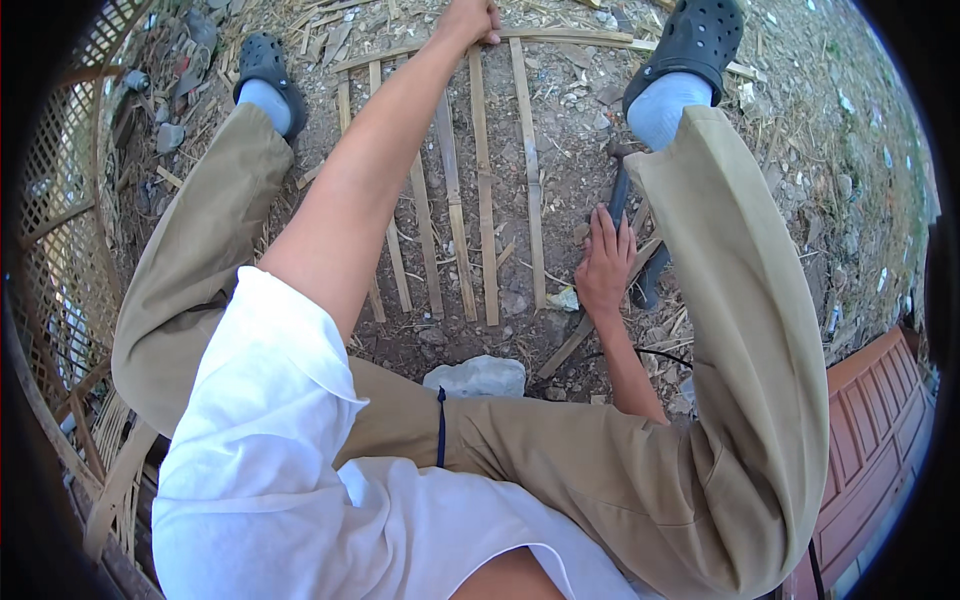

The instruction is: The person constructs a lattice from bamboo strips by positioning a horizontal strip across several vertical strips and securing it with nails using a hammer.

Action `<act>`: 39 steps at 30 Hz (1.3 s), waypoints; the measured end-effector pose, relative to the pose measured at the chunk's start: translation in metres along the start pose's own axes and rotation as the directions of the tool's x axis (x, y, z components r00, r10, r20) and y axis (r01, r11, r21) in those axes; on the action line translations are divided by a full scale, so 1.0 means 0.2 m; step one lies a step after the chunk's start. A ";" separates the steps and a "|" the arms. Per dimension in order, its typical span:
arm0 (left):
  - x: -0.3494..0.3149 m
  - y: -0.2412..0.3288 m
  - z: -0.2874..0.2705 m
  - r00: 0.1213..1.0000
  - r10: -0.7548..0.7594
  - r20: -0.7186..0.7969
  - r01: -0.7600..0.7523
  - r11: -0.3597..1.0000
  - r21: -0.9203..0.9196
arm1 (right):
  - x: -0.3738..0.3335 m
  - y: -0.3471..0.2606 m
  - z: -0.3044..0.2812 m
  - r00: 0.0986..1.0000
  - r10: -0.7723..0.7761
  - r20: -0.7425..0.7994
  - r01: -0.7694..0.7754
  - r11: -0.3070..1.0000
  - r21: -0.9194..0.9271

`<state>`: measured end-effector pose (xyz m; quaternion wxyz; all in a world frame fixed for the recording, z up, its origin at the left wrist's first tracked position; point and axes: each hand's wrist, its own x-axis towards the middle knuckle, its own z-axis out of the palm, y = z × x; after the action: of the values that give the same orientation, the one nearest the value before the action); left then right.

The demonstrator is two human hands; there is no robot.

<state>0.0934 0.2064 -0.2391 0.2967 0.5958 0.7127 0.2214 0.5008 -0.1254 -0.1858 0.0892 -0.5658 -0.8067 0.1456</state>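
On the ground between my legs lies a frame of thin wooden strips (485, 200), several of them side by side under a crosswise strip (570, 36). My left arm reaches far forward across it. My left hand (468, 20) is closed at the crosswise strip, near the top of a lengthwise one; its fingertips are partly hidden. Beside my right shin, my right hand (605, 262) rests low with its fingers closed over the dark handle of a hammer (619, 190). The hammer's head lies toward my right foot.
A pale stone (477, 377) sits close to my thighs. Lattice panels (60, 220) stand at the left, and a reddish-brown slatted object (870, 430) is at the lower right. Another dark handle-like piece (652, 278) lies beside my right hand. Wood scraps and stones litter the ground.
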 end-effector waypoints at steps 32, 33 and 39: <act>-0.19 0.21 -0.03 0.999 -0.047 -0.026 0.046 0.998 -0.044 | 0.75 -0.33 -0.13 0.929 0.370 -0.005 -0.299 0.760 0.577; -0.17 0.22 -0.03 0.998 -0.051 -0.029 0.050 0.998 -0.043 | 0.81 -0.36 -0.13 0.937 0.349 0.000 -0.275 0.737 0.617; -0.17 0.10 -0.05 0.998 -0.040 -0.041 0.039 0.999 -0.013 | 0.89 -0.48 -0.08 0.958 0.275 -0.082 -0.152 0.730 0.667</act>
<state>0.1054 0.1773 -0.2131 0.2901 0.5750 0.7289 0.2322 0.3592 0.0125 -0.1410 0.3340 -0.5985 -0.6229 0.3772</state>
